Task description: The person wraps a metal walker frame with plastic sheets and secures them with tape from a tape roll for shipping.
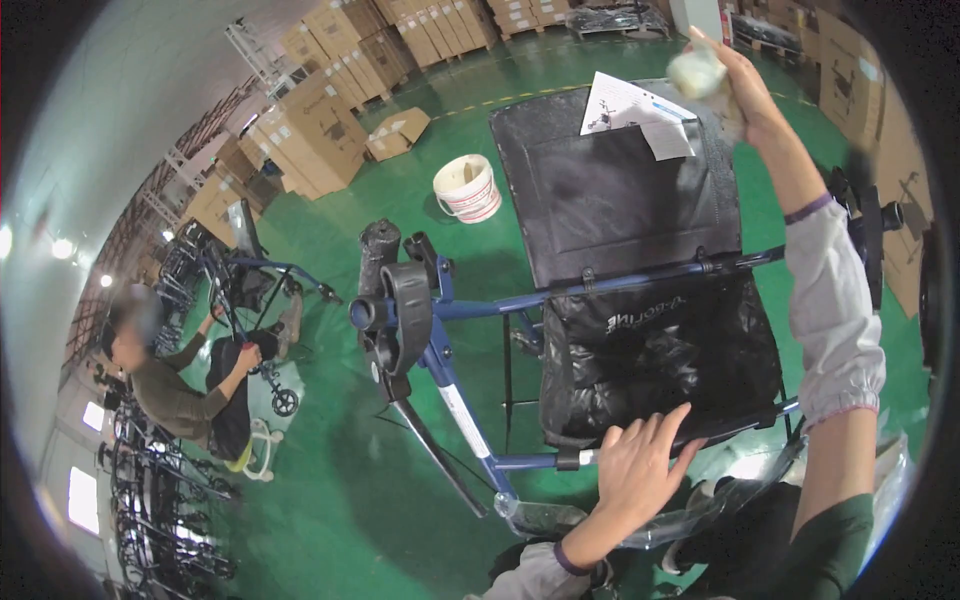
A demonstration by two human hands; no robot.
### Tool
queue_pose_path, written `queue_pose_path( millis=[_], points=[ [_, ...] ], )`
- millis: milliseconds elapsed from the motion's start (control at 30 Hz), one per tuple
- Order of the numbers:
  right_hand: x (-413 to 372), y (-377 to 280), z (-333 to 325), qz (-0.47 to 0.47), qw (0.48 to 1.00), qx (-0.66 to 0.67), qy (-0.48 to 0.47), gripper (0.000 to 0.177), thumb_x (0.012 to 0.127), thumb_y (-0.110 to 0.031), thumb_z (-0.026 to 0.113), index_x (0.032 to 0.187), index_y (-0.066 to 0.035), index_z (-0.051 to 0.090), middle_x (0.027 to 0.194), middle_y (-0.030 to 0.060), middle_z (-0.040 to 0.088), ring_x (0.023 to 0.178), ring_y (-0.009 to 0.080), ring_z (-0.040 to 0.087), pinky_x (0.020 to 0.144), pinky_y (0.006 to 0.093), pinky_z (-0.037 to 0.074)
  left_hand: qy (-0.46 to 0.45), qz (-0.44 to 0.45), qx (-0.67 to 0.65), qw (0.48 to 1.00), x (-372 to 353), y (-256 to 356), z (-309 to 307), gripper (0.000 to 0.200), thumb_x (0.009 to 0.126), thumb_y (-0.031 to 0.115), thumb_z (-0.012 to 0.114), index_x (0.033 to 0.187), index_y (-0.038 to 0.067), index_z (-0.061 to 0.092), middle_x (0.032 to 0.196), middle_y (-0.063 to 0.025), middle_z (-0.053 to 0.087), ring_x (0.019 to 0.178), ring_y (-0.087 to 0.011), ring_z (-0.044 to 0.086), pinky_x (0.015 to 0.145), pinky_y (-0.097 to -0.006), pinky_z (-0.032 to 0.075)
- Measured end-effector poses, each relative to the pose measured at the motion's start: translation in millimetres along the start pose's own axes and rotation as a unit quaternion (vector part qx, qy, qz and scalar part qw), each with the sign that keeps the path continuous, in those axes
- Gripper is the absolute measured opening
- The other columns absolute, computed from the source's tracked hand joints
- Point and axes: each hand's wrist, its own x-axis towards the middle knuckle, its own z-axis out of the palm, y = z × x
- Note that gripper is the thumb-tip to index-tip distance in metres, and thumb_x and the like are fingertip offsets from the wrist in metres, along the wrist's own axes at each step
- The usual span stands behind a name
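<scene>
A blue-framed rollator (470,305) stands in front of me, its black seat flap (615,195) raised and a black storage bag (660,355) hanging under it. My left hand (640,465) rests flat with fingers spread on the bag's lower edge, by the blue crossbar. My right hand (735,85) is raised above the flap's top right corner and grips a crumpled whitish wad (697,72). A white instruction leaflet (630,108) pokes out of the flap's pocket, just left of that hand.
A white bucket (468,188) stands on the green floor behind the frame. Stacked cardboard boxes (320,130) line the back. On the left a seated person (175,390) works on another rollator (255,290). Clear plastic wrap (690,510) lies below the bag.
</scene>
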Motion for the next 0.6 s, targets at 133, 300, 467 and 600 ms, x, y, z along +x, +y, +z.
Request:
queue_pose_path(
  millis=[133, 300, 467, 600],
  points=[
    [5.2, 10.0, -2.6, -0.013, 0.956, -0.253, -0.149, 0.034, 0.084, -0.029, 0.062, 0.115, -0.015, 0.065, 0.104, -0.0005, 0.062, 0.084, 0.0122, 0.054, 0.065, 0.0282, 0.04, 0.01, -0.004, -0.011, 1.0, -1.4, 1.9, 4.0, 0.038, 0.095, 0.046, 0.058, 0.117, 0.016, 0.065, 0.072, 0.0026, 0.064, 0.064, -0.0154, 0.062, 0.056, -0.0303, 0.038],
    [7.9, 25.5, 37.7, -0.063, 0.854, -0.505, -0.105, 0.013, 0.094, -0.019, 0.052, 0.099, -0.011, 0.06, 0.111, 0.0091, 0.061, 0.092, 0.0287, 0.059, 0.075, 0.0395, 0.044, 0.05, -0.012, -0.027, 0.998, -2.0, 2.9, 4.3, 0.034, 0.093, 0.042, 0.064, 0.111, 0.014, 0.067, 0.076, 0.0015, 0.067, 0.066, -0.016, 0.063, 0.057, -0.0309, 0.039],
    [-7.7, 25.4, 81.4, -0.163, 0.815, -0.536, -0.147, 0.016, 0.095, -0.013, 0.046, 0.091, -0.014, 0.061, 0.099, 0.0034, 0.054, 0.076, 0.0257, 0.056, 0.063, 0.0377, 0.042, 0.011, -0.031, -0.047, 0.998, -0.8, 3.7, -0.1, 0.037, 0.092, 0.041, 0.064, 0.118, 0.015, 0.063, 0.084, -0.0006, 0.07, 0.072, -0.0185, 0.065, 0.06, -0.033, 0.041],
    [-7.0, 34.0, 91.7, -0.235, 0.739, -0.607, -0.172, 0.017, 0.094, -0.003, 0.046, 0.092, -0.013, 0.06, 0.094, 0.0046, 0.053, 0.07, 0.0316, 0.056, 0.053, 0.0431, 0.041, -0.013, -0.037, -0.059, 0.997, 0.3, 5.0, -4.7, 0.038, 0.093, 0.041, 0.061, 0.119, 0.014, 0.061, 0.089, -0.0025, 0.072, 0.077, -0.0199, 0.067, 0.063, -0.034, 0.043]
  ],
)
